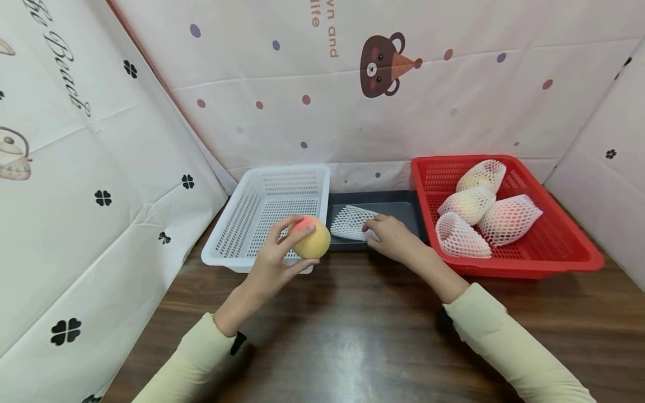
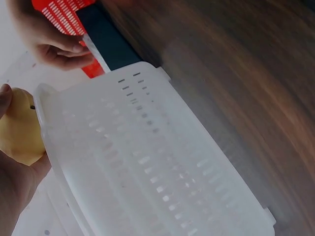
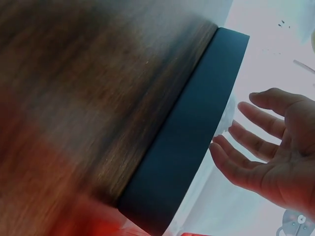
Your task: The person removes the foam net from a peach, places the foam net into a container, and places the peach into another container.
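My left hand (image 1: 274, 258) grips a round yellow peach (image 1: 313, 239) with a pink-red patch, thumb below and fingers over it. It is raised at the front right corner of the white basket (image 1: 218, 261); the left wrist view has the peach (image 2: 20, 129) beside the basket's rim. My right hand (image 1: 392, 237) is over the dark tray (image 1: 403, 211), its fingertips at a flattened white foam net sleeve (image 1: 347, 223) lying there. In the right wrist view, the fingers of the right hand (image 3: 275, 142) are spread and loosely bent, with nothing gripped between them.
A red basket (image 1: 569, 240) on the right holds several fruits in white foam nets (image 1: 509, 218). The dark tray sits between the two baskets. All stand on a brown wooden table (image 1: 342, 324), with a printed cloth (image 1: 282, 73) behind and at the sides.
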The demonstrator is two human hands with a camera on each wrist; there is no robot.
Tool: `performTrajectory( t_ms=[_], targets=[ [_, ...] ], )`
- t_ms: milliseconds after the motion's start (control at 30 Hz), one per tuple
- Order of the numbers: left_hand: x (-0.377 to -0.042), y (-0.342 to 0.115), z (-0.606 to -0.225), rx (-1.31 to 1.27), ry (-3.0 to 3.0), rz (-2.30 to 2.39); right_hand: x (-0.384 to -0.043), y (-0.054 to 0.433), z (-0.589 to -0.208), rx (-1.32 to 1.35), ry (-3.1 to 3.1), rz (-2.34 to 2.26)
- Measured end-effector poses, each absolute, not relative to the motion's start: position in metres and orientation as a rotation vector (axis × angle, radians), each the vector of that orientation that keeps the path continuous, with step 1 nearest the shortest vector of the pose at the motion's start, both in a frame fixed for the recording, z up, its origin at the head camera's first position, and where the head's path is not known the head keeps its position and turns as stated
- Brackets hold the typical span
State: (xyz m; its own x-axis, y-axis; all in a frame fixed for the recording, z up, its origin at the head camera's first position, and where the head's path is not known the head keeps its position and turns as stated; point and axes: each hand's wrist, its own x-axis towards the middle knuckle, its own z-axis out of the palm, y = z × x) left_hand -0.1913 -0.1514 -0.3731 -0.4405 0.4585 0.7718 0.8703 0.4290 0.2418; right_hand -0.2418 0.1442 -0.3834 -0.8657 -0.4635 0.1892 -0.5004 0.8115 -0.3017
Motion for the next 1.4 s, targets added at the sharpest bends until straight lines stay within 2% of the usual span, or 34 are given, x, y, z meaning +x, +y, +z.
performTrajectory(
  t_ms=[1400],
  targets=[
    [-0.226,-0.191,-0.347,-1.067,-2.176,-0.74,-0.209,0.127,-0.364,0.897,-2.78,0.496]
  ],
)
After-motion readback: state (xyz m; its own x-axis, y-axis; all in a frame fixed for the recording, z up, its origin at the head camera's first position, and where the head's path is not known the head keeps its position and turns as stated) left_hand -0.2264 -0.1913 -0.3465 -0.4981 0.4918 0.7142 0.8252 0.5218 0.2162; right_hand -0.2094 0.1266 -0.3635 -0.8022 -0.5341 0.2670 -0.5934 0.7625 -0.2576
